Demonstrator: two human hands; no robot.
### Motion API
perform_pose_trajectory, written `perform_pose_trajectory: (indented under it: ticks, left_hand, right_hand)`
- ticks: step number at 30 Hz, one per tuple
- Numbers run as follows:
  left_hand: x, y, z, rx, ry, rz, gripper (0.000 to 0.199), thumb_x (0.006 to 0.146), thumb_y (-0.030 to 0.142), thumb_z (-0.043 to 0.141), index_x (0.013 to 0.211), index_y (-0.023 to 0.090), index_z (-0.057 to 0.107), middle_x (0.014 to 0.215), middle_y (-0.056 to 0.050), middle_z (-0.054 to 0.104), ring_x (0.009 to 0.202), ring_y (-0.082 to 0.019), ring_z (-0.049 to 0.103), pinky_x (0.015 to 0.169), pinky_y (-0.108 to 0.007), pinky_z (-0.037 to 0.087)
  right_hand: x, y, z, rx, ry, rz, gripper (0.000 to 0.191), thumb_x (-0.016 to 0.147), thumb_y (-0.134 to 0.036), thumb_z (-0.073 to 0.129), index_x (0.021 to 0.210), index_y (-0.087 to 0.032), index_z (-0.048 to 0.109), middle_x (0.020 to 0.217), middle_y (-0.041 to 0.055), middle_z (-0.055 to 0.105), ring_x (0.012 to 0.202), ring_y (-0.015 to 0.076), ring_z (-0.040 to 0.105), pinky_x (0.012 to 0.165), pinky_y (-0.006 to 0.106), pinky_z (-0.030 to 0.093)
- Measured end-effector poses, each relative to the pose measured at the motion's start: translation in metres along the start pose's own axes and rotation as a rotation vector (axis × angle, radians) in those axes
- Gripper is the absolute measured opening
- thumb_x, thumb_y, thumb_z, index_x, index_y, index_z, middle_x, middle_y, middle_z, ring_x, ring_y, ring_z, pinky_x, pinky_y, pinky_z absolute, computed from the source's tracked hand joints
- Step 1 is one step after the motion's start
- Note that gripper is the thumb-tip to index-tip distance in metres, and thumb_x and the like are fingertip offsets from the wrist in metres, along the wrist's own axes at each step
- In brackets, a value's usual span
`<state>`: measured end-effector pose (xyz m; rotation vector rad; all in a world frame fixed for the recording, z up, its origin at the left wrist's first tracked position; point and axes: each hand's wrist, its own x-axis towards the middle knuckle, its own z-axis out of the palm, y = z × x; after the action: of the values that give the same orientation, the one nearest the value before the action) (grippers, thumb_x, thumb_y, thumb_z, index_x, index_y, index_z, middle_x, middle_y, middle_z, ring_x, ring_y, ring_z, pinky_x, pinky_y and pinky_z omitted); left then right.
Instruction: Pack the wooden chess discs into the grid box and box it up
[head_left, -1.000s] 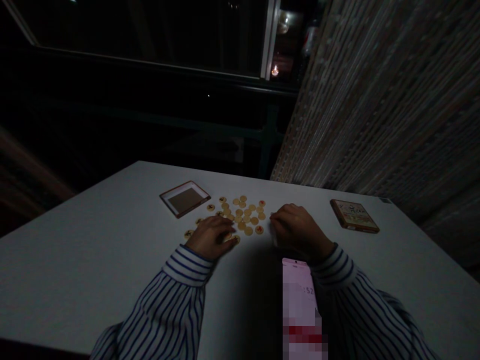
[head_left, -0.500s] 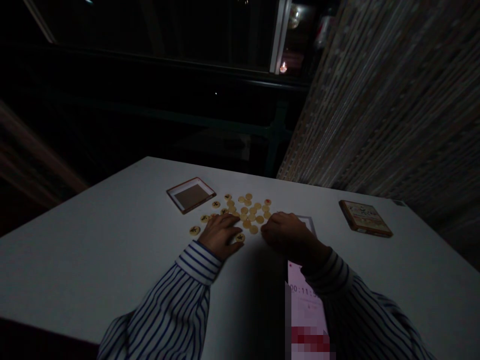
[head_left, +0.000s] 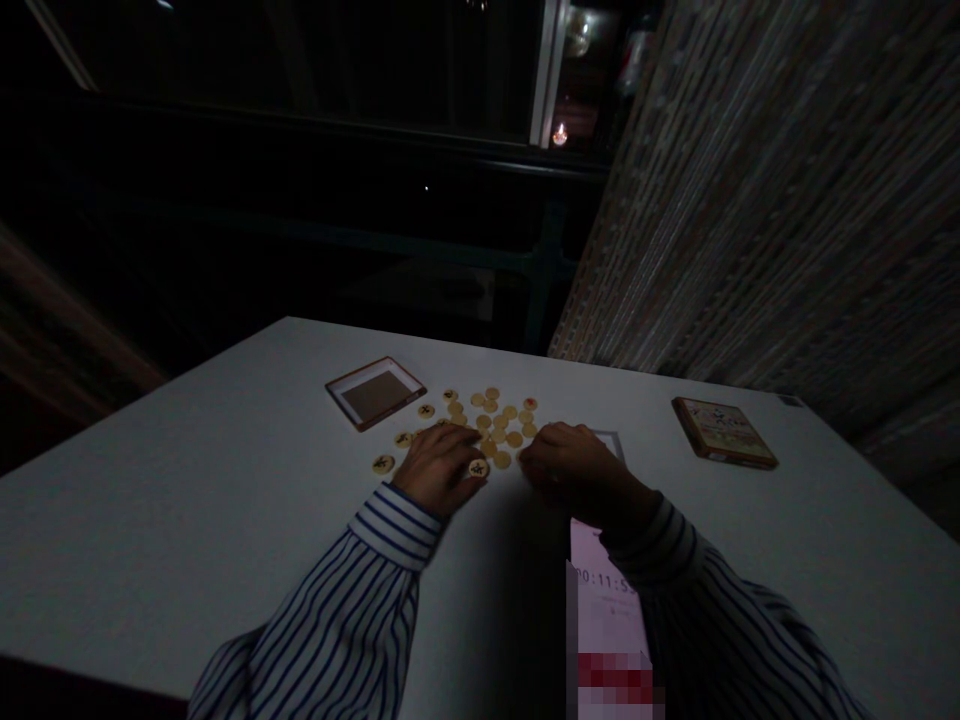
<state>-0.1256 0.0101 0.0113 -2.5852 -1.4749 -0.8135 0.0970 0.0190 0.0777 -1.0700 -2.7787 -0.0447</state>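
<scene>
Round pale xiangqi pieces [head_left: 514, 439] lie loosely scattered in the middle of the white table [head_left: 187, 520]. My left hand [head_left: 439, 468] rests over the left side of them. Between its thumb and fingers sits one xiangqi piece [head_left: 478, 468] with a dark character facing up. My right hand [head_left: 574, 465] is at the right edge of the scatter, its fingers curled in and closed. Whatever they pinch is hidden by the hand. Several pieces with dark characters, such as the leftmost piece [head_left: 383, 464], lie beside my left hand.
Behind the pieces to the left lies an open shallow box tray [head_left: 358, 415]. A closed patterned box [head_left: 724, 432] is at the right. A phone [head_left: 606, 610] showing a timer lies by my right forearm. A string curtain [head_left: 705, 200] hangs behind the table's right side.
The left thumb and fingers have closed around the character piece, which has shifted slightly up. My right hand stays curled in almost the same spot. The view has moved a little.
</scene>
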Motion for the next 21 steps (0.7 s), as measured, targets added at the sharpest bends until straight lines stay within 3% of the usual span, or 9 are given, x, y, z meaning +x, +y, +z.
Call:
perform_pose_trajectory:
  ticks: [6,14,21]
  left_hand:
    - [0.004,0.003,-0.005,-0.026,0.112,0.01,0.025,0.075,0.035,0.056,0.095,0.019,0.062,0.107,-0.008,0.063,0.102,-0.024,0.052,0.087,-0.044,0.04]
    - [0.006,0.01,-0.012,-0.082,0.155,0.008,0.024,0.075,0.038,0.058,0.092,0.021,0.064,0.1,-0.006,0.065,0.098,-0.023,0.055,0.085,-0.043,0.041]
    - [0.008,0.016,-0.013,-0.244,0.174,-0.047,0.024,0.075,0.035,0.059,0.094,0.02,0.063,0.099,-0.007,0.065,0.097,-0.022,0.056,0.085,-0.043,0.043]
  right_hand:
    - [0.0,0.003,0.003,-0.003,0.014,0.01,0.02,0.085,-0.027,0.042,0.091,-0.02,0.06,0.088,0.0045,0.058,0.081,0.0156,0.05,0.065,0.029,0.027]
    - [0.0,0.007,0.001,-0.012,0.027,0.028,0.021,0.086,-0.028,0.042,0.091,-0.021,0.061,0.088,0.0048,0.059,0.082,0.0161,0.051,0.068,0.029,0.03]
    - [-0.004,0.018,-0.021,0.029,-0.007,0.089,0.025,0.085,-0.029,0.044,0.1,-0.018,0.061,0.096,0.007,0.061,0.089,0.0175,0.052,0.076,0.031,0.035]
